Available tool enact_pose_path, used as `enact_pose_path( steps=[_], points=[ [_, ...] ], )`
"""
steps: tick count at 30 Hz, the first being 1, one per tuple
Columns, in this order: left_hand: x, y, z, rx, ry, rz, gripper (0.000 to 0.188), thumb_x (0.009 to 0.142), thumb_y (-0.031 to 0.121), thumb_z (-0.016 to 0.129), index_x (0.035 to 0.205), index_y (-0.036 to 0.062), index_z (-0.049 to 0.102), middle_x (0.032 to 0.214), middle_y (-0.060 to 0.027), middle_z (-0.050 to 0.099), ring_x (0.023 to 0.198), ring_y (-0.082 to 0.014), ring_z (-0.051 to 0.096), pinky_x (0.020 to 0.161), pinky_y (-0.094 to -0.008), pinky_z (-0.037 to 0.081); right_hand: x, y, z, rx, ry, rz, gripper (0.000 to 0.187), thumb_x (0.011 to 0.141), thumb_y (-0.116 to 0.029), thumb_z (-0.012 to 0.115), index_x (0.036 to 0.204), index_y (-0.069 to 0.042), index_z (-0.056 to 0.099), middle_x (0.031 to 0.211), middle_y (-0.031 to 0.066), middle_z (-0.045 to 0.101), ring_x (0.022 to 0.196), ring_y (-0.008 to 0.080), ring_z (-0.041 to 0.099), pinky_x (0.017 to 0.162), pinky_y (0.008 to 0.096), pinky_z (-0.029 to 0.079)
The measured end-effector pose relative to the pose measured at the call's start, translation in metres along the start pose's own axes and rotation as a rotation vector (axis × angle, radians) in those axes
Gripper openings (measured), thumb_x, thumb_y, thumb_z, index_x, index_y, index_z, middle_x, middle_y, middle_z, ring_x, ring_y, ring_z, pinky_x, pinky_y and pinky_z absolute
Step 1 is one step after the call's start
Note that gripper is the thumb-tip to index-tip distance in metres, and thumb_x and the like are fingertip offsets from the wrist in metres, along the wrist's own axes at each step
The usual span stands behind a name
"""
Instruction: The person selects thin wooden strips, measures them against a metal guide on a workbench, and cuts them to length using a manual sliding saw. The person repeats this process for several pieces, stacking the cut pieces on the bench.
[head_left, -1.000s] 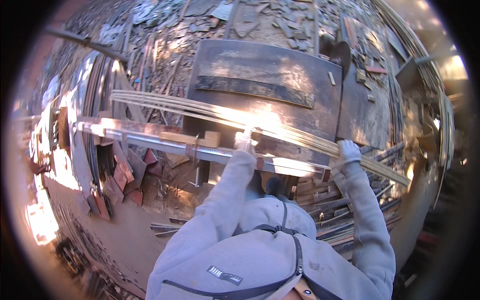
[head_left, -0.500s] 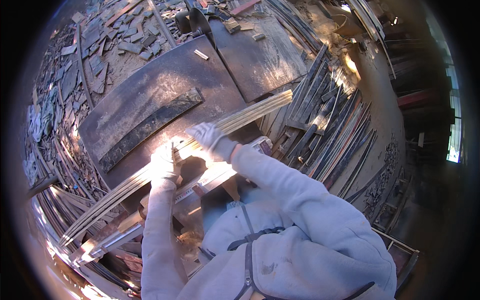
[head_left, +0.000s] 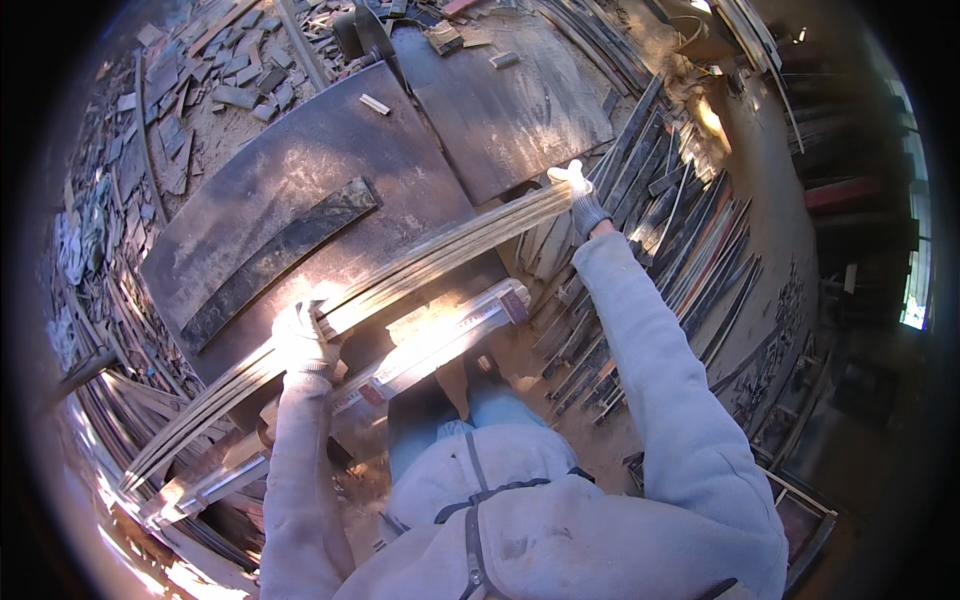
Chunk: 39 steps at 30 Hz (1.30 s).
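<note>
A bundle of several long, thin wooden strips (head_left: 440, 262) runs slantwise across the front of a brown metal worktable (head_left: 270, 150), its lower left end past the table. My left hand (head_left: 303, 338), in a pale work glove, is closed round the bundle left of its middle. At the upper right end, my gloved right hand (head_left: 577, 198) is round the strip ends, its thumb and a fingertip showing; the other fingers are partly hidden. Beyond the bundle, a dark flat board (head_left: 280, 262) lies on the tabletop.
A long straight rail (head_left: 450, 338) crosses between me and the bundle. A dark round machine part (head_left: 362, 35) stands at the table's far edge, by a long slot. Wood offcuts (head_left: 235, 97) litter the far left ground. Stacked strips (head_left: 690, 270) lie to the right.
My right hand has moved from the middle of the bundle out to its upper right end, the arm stretching. My left hand has shifted slightly left, still on the strips.
</note>
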<state>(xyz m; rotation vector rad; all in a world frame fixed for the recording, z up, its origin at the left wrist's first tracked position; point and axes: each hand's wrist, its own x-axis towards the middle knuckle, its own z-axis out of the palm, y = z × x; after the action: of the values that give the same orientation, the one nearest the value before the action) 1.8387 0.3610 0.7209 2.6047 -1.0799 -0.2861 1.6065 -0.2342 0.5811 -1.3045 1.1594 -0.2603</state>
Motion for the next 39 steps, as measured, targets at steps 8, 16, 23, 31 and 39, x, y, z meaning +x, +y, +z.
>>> enact_pose_path(
  steps=[8,16,23,31,39],
  points=[
    [0.012,0.024,0.026,0.111,-0.017,0.155,0.111,0.059,0.044,0.100,0.145,0.0010,0.046,0.130,-0.0189,0.060,0.122,-0.0415,0.058,0.108,-0.0574,0.047,-0.086,-0.041,0.053,-0.403,0.004,-0.045,0.071,0.111,-0.060,0.035,0.127,-0.004,0.077,0.129,0.0135,0.076,0.124,0.0252,0.066,0.111,0.0358,0.044],
    [0.034,0.078,0.030,0.154,-0.008,0.163,0.087,0.067,0.032,0.090,0.140,0.0038,0.052,0.117,-0.0154,0.062,0.109,-0.0379,0.061,0.097,-0.0533,0.048,-0.143,-0.055,0.123,-0.552,-0.089,-0.035,0.088,0.110,-0.069,0.018,0.141,-0.001,0.065,0.140,0.0265,0.066,0.134,0.0395,0.059,0.116,0.0424,0.041],
    [0.030,0.069,0.016,0.197,-0.013,0.125,0.074,0.065,0.030,0.092,0.127,0.0069,0.058,0.111,-0.0147,0.061,0.105,-0.0381,0.061,0.094,-0.0514,0.049,-0.179,-0.067,0.163,-0.709,-0.184,0.024,0.089,0.109,-0.069,0.013,0.142,0.000,0.057,0.130,0.0381,0.064,0.128,0.0538,0.058,0.113,0.0519,0.043],
    [0.027,0.066,0.024,0.134,0.007,0.100,0.060,0.063,0.023,0.090,0.113,0.0087,0.061,0.108,-0.0155,0.061,0.102,-0.0388,0.061,0.090,-0.0514,0.050,-0.159,-0.042,0.113,0.363,-0.254,0.265,0.075,0.112,-0.058,0.044,0.158,0.001,0.044,0.154,0.0242,0.055,0.143,0.0337,0.055,0.122,0.0431,0.041],
    [0.027,0.072,0.015,0.229,-0.012,0.059,0.051,0.073,0.027,0.082,0.118,0.0109,0.063,0.112,-0.0134,0.062,0.108,-0.0376,0.060,0.097,-0.0531,0.047,-0.196,-0.041,0.118,-0.060,-0.339,-0.079,0.057,0.103,-0.018,0.074,0.150,0.003,0.053,0.143,0.0181,0.065,0.130,0.0236,0.064,0.113,0.0339,0.049]
  ],
)
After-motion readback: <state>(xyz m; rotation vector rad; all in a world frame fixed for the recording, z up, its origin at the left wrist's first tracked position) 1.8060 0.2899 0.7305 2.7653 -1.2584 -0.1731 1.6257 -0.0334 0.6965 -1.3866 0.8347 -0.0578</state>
